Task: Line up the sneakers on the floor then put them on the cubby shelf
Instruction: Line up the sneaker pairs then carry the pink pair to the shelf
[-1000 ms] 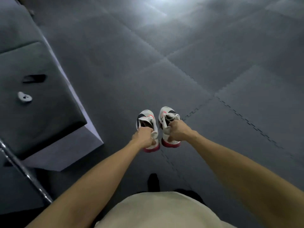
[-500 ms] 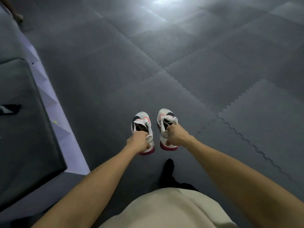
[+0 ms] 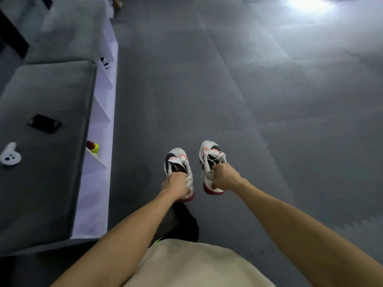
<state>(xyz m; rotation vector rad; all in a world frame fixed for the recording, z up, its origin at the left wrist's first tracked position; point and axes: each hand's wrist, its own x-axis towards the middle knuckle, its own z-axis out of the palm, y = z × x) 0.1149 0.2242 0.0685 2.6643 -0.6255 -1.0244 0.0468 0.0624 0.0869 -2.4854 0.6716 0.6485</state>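
The left hand (image 3: 175,186) grips one sneaker (image 3: 177,162) by its heel; the right hand (image 3: 224,176) grips the other sneaker (image 3: 209,154). The cubby shelf (image 3: 101,112) stands left of both hands.

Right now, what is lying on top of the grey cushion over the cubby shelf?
On the grey cushion lie a black phone and a small white controller. The cushion covers the top of the cubby shelf, so most of what the cubbies hold is hidden.
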